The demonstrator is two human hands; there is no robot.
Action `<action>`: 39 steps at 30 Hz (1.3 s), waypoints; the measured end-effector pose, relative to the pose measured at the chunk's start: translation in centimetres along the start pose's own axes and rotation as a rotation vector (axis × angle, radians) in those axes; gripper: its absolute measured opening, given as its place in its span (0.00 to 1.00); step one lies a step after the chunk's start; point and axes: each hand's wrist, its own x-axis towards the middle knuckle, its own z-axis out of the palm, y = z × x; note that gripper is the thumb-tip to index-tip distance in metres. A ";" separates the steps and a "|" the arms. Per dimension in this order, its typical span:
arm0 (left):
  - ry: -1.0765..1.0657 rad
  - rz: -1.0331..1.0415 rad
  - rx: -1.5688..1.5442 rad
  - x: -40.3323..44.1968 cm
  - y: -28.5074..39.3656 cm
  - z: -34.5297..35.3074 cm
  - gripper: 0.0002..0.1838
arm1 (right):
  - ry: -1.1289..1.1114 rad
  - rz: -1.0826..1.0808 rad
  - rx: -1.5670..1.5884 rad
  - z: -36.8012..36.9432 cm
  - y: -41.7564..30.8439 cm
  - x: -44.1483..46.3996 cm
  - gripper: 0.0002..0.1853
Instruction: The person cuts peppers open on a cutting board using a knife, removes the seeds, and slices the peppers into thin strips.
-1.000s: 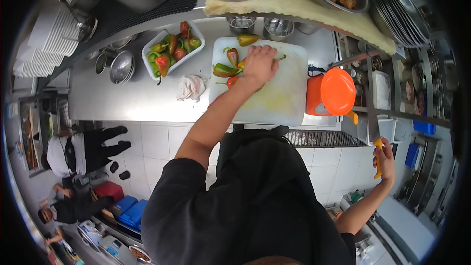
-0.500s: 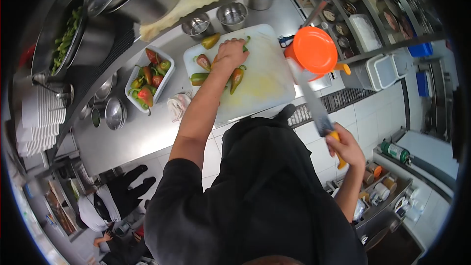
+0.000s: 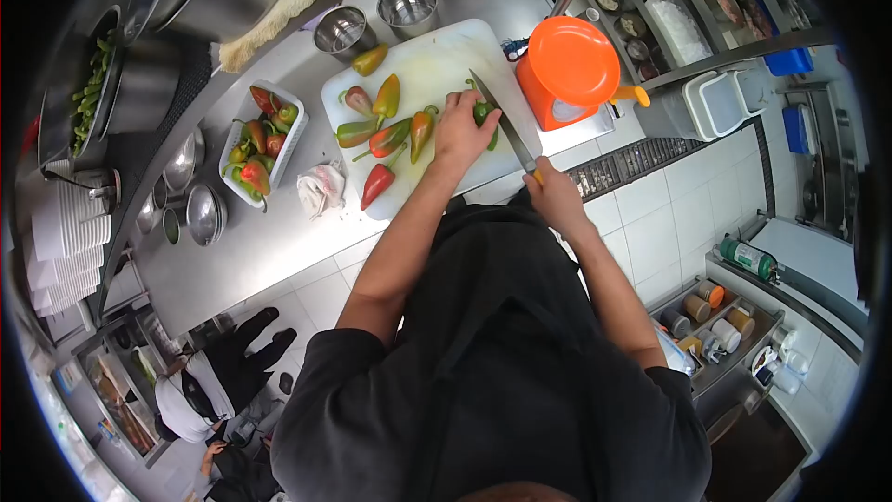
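On the white cutting board [image 3: 437,56], my left hand [image 3: 465,132] has its fingers closed around a green pepper [image 3: 482,112], partly hidden by them. My right hand [image 3: 556,193] grips the yellow handle of a large knife [image 3: 508,123]. The blade lies over the board's right part, beside the green pepper, its tip pointing away from me. Several red, green and yellow peppers [image 3: 388,137] lie on the board to the left of my left hand. A yellow-green pepper [image 3: 370,59] rests at the board's upper left edge.
An orange-topped scale [image 3: 573,65] stands right of the board. Left are a crumpled cloth [image 3: 321,190] and a white basket [image 3: 295,118] of peppers. Metal bowls [image 3: 408,7] stand behind the board. Two other people [image 3: 200,395] are at the lower left.
My right hand has brought the knife from the far right onto the board. My left hand has moved right, away from the other peppers, with the green pepper. The view has turned.
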 end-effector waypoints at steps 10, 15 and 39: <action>-0.135 0.023 -0.302 0.1 -2.4 0.9 0.25 | 0.019 -0.035 -0.055 -1.6 -0.5 1.0 0.15; -0.143 0.017 -0.312 0.7 -2.2 1.0 0.24 | 0.021 -0.048 -0.102 -4.2 -1.2 -2.2 0.14; -0.317 0.041 -0.069 2.6 -0.4 -0.6 0.26 | -0.148 0.096 -0.315 -6.5 -5.0 -4.7 0.14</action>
